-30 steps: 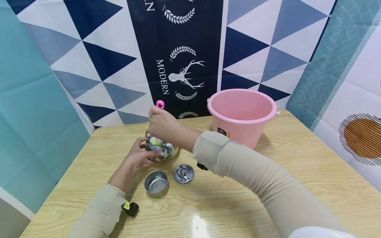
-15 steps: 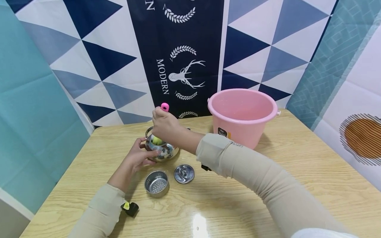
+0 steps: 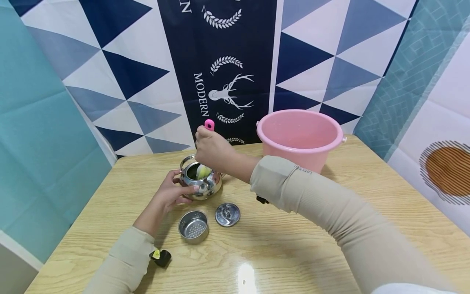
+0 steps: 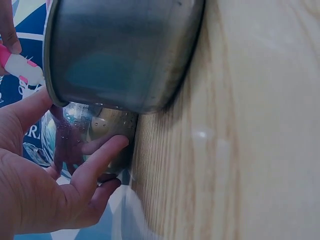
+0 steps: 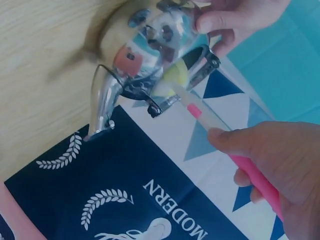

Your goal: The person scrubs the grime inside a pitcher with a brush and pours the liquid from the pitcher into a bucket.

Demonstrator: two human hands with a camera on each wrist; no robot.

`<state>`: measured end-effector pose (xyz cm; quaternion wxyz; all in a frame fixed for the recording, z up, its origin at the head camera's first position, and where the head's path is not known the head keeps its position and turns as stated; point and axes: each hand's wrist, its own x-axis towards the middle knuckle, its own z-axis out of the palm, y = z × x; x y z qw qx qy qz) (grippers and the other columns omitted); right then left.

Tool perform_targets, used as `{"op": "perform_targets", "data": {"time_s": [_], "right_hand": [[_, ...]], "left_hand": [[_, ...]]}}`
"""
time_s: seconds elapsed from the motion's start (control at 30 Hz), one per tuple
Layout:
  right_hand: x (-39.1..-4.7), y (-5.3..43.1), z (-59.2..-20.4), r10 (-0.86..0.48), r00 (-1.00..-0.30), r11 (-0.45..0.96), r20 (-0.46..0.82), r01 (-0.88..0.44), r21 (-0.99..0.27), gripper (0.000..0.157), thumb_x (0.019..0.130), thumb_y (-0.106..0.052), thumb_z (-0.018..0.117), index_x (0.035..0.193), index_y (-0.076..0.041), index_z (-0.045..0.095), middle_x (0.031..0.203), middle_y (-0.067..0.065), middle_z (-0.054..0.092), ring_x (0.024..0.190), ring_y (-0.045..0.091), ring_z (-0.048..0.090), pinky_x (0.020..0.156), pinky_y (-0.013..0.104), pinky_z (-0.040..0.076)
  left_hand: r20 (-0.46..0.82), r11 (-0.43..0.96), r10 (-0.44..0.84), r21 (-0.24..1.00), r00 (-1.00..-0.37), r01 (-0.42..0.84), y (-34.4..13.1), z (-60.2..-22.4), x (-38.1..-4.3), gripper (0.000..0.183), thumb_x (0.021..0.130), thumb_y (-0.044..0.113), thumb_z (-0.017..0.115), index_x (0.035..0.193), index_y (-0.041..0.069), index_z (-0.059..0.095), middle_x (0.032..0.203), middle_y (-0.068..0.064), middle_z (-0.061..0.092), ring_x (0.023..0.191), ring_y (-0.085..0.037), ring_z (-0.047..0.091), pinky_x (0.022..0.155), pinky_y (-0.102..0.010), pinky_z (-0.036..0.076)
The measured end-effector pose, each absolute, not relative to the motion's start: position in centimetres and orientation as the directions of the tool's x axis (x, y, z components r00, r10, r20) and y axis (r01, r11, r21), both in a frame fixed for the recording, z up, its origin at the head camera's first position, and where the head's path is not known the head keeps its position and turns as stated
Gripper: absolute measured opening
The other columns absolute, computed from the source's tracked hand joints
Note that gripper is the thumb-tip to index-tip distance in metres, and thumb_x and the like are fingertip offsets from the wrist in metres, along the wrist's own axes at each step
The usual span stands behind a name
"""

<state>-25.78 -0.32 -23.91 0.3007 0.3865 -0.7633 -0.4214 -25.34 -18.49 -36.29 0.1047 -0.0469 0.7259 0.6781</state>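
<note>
A shiny steel teapot (image 3: 211, 187) stands on the table with its lid off and its hoop handle tipped to the back left. My left hand (image 3: 171, 191) grips the pot's near left side, thumb across the front and fingers behind. My right hand (image 3: 214, 150) holds a sponge brush (image 3: 209, 125) by its pink handle, above the pot. Its yellow and white sponge head (image 5: 172, 80) sits in the pot's mouth, partly hidden by the rim. The spout (image 5: 104, 105) shows in the right wrist view.
A perforated steel strainer basket (image 3: 193, 227) and the round lid (image 3: 227, 214) lie in front of the teapot. A pink bucket (image 3: 299, 150) stands at the back right. Patterned cloth (image 3: 139, 81) hangs behind the table.
My right hand has moved rightward with the brush; it dipped, then rose. The sponge head has shifted to the right in the pot's mouth. My left hand and the teapot stay in place.
</note>
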Motion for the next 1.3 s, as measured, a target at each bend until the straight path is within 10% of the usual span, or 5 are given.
{"op": "perform_targets", "data": {"time_s": [0.47,1.3], "right_hand": [[-25.8,-0.1,-22.7,-0.812,-0.576,0.438,0.096,-0.492,0.753,0.021,0.096,-0.015,0.056,0.093,-0.025,0.074,0.093,-0.005,0.068,0.090,0.018,0.051,0.093,0.038,0.028],[-26.5,-1.5,-25.7,-0.809,-0.554,0.442,0.197,-0.351,0.825,0.028,0.100,-0.018,0.048,0.094,-0.028,0.074,0.087,-0.006,0.061,0.089,0.019,0.044,0.090,0.039,0.027]], "left_hand": [[-0.220,0.086,0.078,0.973,-0.972,-0.213,-18.4,-35.9,-25.5,0.084,0.085,0.000,0.074,0.147,0.009,0.019,0.147,-0.025,0.019,0.104,-0.037,0.056,0.072,-0.045,0.061],[-0.217,0.067,0.100,0.975,-0.971,-0.211,-18.4,-36.3,-25.4,0.082,0.085,-0.001,0.073,0.145,0.008,0.018,0.143,-0.023,0.017,0.106,-0.039,0.052,0.075,-0.046,0.060]]}}
